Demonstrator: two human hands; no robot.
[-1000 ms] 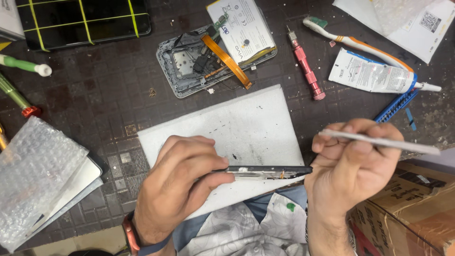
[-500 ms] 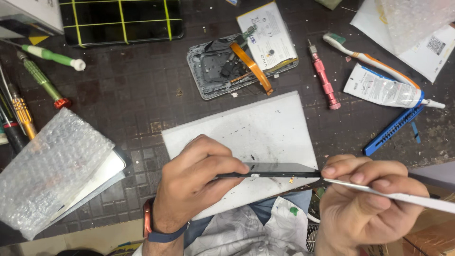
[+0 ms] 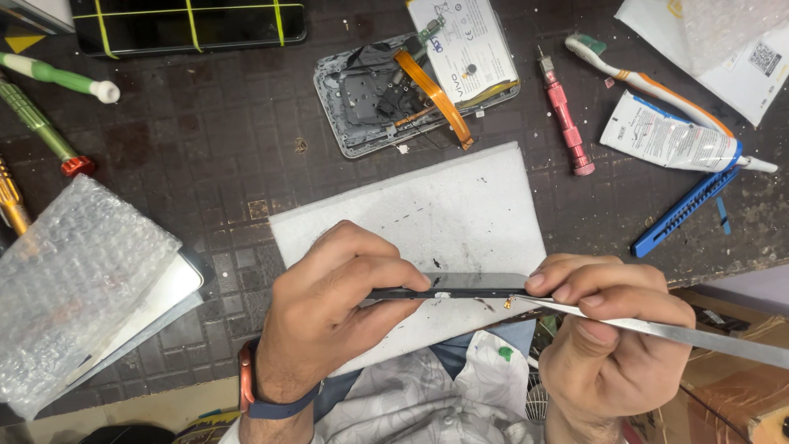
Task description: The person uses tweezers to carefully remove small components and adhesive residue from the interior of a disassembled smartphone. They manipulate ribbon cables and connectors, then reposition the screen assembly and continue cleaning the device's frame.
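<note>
The bench is a dark rubber mat (image 3: 205, 189) embossed in small squares, scuffed and dusty, with a white foam sheet (image 3: 427, 214) laid across its near edge. Beyond that edge, on the right, a brown cardboard box (image 3: 723, 386) stands below the table.

Over the foam sheet the left hand (image 3: 329, 321) closes around one end of a thin dark phone panel (image 3: 468, 288), held edge-on and level, thumb beneath and fingers curled on top. The right hand (image 3: 608, 337) pinches the panel's other end and at the same time grips a flat metal blade (image 3: 682, 335), whose tip meets the panel's edge just beside the fingertips; the blade runs off to the right.

Farther back lies an opened grey phone body (image 3: 370, 99) with an orange ribbon cable (image 3: 436, 94) draped across it and a white battery (image 3: 464, 41) leaning on its far side. Right of that are a pink screwdriver (image 3: 563, 115), a toothbrush (image 3: 649, 78), a white tube (image 3: 666, 136) and a blue plastic tool (image 3: 682, 212), all well apart from the hands. At the far left edge sit green-handled screwdrivers (image 3: 37, 115), and a dark screen (image 3: 189, 23) crossed with yellow tape. A crinkled bubble-wrap pouch (image 3: 78, 279) covers a flat white piece near the left hand, without touching it.
</note>
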